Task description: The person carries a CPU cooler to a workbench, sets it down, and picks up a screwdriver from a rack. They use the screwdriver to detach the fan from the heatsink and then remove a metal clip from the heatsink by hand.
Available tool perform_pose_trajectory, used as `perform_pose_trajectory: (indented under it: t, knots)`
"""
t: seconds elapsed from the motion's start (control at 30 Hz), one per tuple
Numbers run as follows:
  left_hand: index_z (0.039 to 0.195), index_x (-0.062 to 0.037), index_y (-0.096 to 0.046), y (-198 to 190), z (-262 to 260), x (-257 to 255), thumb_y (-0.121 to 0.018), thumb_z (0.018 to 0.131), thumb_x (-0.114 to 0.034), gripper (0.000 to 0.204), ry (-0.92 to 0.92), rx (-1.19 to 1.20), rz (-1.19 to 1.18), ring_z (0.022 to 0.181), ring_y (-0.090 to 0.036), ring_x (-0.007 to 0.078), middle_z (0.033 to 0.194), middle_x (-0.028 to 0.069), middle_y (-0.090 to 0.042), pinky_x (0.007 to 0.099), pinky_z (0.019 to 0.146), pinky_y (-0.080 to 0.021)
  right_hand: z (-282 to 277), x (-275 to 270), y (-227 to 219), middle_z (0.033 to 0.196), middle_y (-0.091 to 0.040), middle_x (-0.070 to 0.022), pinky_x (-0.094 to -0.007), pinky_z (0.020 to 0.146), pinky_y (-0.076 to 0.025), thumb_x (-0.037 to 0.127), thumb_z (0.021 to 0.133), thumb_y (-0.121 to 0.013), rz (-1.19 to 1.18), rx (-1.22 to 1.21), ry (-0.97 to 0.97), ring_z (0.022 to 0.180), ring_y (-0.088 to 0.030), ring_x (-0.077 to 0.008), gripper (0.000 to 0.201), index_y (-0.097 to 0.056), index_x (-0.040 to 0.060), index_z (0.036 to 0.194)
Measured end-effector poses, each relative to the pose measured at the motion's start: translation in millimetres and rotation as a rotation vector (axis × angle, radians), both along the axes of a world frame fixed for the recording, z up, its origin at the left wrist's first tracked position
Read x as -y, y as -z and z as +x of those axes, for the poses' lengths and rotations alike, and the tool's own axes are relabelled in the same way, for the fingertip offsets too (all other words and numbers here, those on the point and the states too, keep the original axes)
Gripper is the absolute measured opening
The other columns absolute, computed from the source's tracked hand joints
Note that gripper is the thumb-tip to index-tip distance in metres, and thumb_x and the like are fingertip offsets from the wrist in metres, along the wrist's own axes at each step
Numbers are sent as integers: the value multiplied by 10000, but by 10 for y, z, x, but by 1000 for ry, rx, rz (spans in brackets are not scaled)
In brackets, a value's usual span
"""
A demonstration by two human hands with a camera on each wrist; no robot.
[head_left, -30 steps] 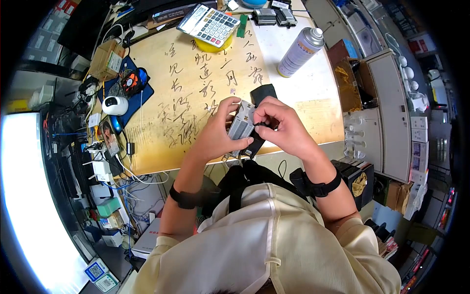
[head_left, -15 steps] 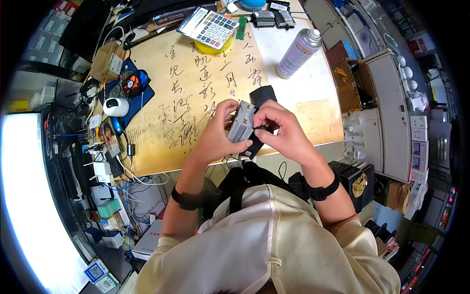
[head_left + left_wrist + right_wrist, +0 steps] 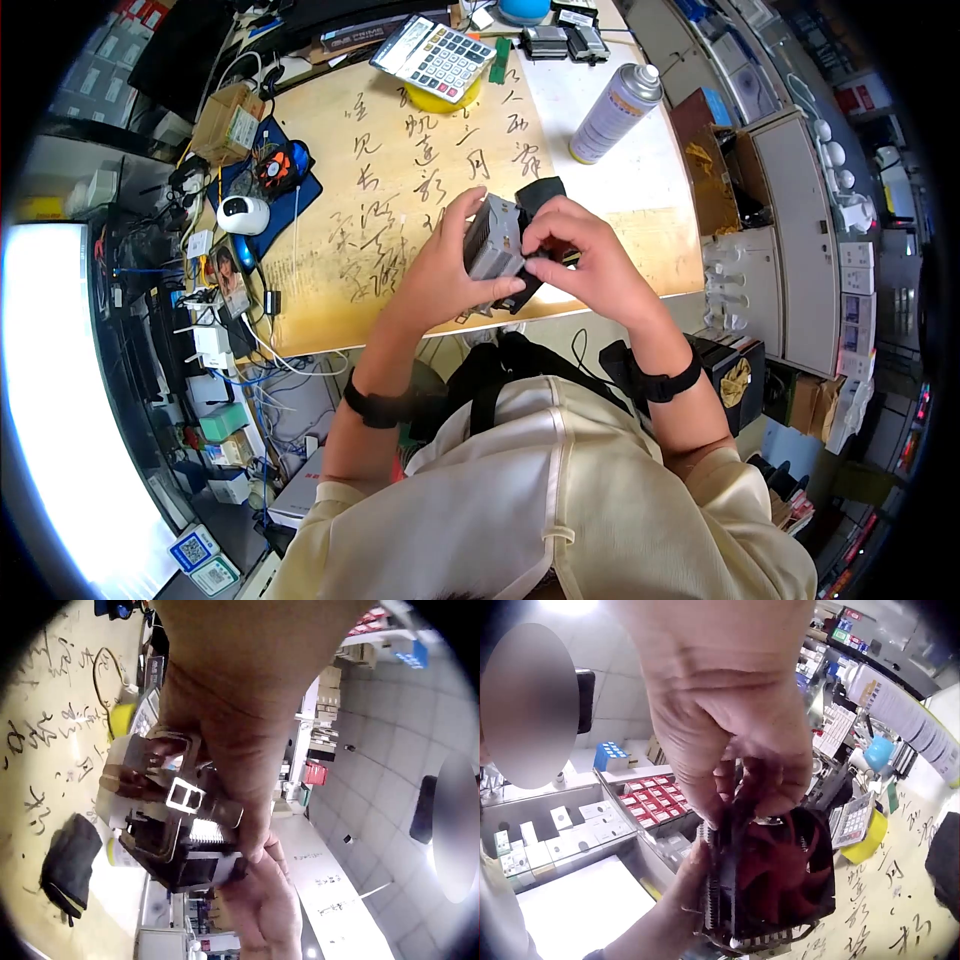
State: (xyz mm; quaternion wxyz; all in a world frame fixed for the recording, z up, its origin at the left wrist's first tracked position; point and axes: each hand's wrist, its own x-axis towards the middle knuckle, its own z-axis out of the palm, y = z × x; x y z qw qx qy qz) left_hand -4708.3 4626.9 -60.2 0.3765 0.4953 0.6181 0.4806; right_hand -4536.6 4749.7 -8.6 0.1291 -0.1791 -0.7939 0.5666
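The left hand (image 3: 440,278) grips a finned metal heatsink (image 3: 494,240) by its sides, held up near the table's front edge. A fan with dark reddish blades (image 3: 776,874) sits against the heatsink's fins in the right wrist view. With thumb and fingertips, the right hand (image 3: 590,262) pinches a dark part at the fan's edge, which the fingers largely hide. In the left wrist view a metal bracket (image 3: 185,796) shows on the heatsink. A black cloth-like piece (image 3: 71,864) lies on the table beyond the hands.
On the table (image 3: 640,240) stand a spray can (image 3: 615,113) at the right and a calculator (image 3: 435,58) on a yellow round thing at the back. At the left are a white camera (image 3: 243,214), an orange-and-black fan (image 3: 281,169) on blue cloth, and cables.
The heatsink has tilted slightly in the left hand, and its fins show less from above. The right hand keeps its pinch, having shifted very little. The head view has moved slightly.
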Motion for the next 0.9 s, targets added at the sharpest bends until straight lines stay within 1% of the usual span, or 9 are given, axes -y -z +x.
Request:
perform_pose_trajectory:
  t: [0.13,0.17,0.23,0.33,0.53,0.57,0.67,0.77,0.9]
  knots:
    - [1400,-70,-228,-14,-37,-29,-801,705,-229,915,-84,246,-52,1104,-535,263,1273,228,-456,362,924,-449,-101,58,19,1014,-504,-32,-248,764,-459,22,786,-667,-76,-101,232,934,-513,-125,346,-555,54,1112]
    - [1400,-86,-230,-23,-51,-21,-745,776,-205,818,-93,308,-56,1071,-532,215,1232,178,-487,337,909,-448,-122,64,76,1018,-504,-38,-253,762,-463,43,789,-680,-114,-135,300,931,-513,-131,375,-539,48,1137]
    - [1395,-95,-242,-18,-80,-43,-710,811,-198,755,-140,459,-46,1044,-532,198,1192,150,-503,330,899,-449,-124,51,109,1057,-511,-52,-269,807,-467,114,817,-698,-201,-116,385,966,-508,-144,434,-490,20,1185]
    - [1386,-87,-252,-5,-106,-70,-646,873,-208,658,-193,539,11,1005,-528,168,1133,112,-519,314,885,-451,-111,35,234,1082,-506,-69,-279,834,-460,158,835,-692,-309,-98,396,986,-506,-144,430,-488,4,1181]
    - [1387,-63,-213,-79,-73,-128,-639,888,-272,688,-225,628,5,1058,-507,174,1177,128,-501,308,907,-438,-151,108,181,1175,-506,-155,-325,924,-429,337,817,-714,-450,-27,336,1086,-498,-203,750,-335,-54,1332]
    - [1384,-62,-213,-76,-69,-135,-638,889,-281,689,-229,626,4,1067,-501,175,1185,131,-496,310,911,-435,-161,101,169,1204,-499,-189,-339,931,-429,379,800,-723,-449,0,310,1101,-501,-231,877,-249,-67,1388]
    - [1375,-60,-221,-57,-58,-160,-631,893,-309,680,-244,628,-7,1093,-486,178,1208,134,-482,316,926,-425,-185,89,142,1183,-506,-181,-331,897,-450,375,810,-714,-388,57,273,1063,-523,-218,881,-234,-66,1403]
    - [1362,-58,-246,-3,-71,-175,-613,901,-339,653,-255,690,-40,1112,-478,181,1227,125,-474,319,939,-414,-218,61,115,1164,-512,-166,-315,848,-472,400,829,-685,-544,63,281,1029,-542,-205,879,-221,-69,1410]
    - [1350,-63,-279,75,-126,-174,-582,910,-386,624,-235,793,-77,1141,-468,187,1246,104,-470,315,947,-405,-236,51,163,1179,-502,-146,-298,824,-481,463,856,-625,-573,73,290,1042,-535,-190,848,-241,-53,1409]
